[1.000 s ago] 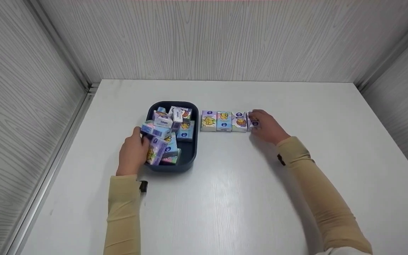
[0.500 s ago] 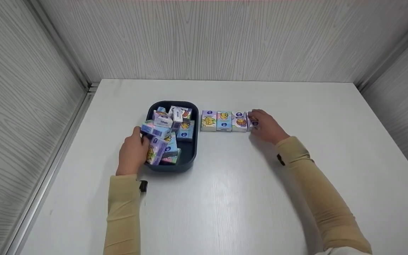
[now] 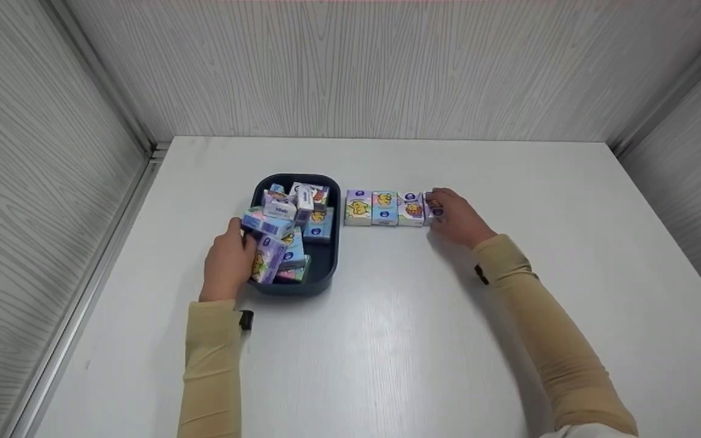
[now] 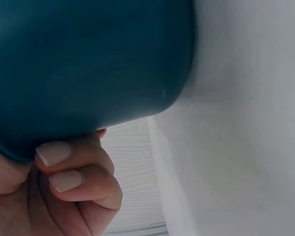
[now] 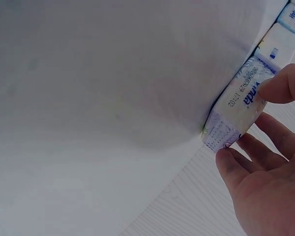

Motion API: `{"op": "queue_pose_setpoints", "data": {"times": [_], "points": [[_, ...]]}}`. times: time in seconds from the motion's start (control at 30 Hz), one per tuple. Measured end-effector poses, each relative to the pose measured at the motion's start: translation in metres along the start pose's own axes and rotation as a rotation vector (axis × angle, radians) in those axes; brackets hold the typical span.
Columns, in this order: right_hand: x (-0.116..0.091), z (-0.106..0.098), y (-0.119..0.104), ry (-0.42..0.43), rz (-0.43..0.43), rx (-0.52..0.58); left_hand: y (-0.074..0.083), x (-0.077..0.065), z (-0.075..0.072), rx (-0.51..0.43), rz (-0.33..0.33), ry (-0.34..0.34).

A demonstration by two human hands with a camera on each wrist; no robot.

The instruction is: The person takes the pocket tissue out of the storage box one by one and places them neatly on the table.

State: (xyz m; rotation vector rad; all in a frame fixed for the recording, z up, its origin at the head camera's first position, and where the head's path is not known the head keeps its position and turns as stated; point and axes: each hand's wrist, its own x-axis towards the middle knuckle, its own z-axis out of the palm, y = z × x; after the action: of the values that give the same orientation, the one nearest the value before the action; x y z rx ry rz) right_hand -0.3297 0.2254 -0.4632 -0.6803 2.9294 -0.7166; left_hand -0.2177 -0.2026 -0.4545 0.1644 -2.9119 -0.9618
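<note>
Tissue packs, three already lined up just left of the right hand, which pinches a fourth pack at their end; the left hand grips the tray to its right, loose packs inside not yet out!

Table: white top, faint grain.
Far panel: upright, grey wood-grain finish, along the table's far edge.
Left panel: same finish; metal strip along base.
Right panel: same finish.
</note>
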Motion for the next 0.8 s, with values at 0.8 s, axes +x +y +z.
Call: {"op": "queue_pose_setpoints", "data": {"times": [0.8], "points": [[0.011, 0.004, -0.027, 0.066, 0.063, 0.038, -0.002, 0.002, 0.002, -0.001, 0.006, 0.005]]}}
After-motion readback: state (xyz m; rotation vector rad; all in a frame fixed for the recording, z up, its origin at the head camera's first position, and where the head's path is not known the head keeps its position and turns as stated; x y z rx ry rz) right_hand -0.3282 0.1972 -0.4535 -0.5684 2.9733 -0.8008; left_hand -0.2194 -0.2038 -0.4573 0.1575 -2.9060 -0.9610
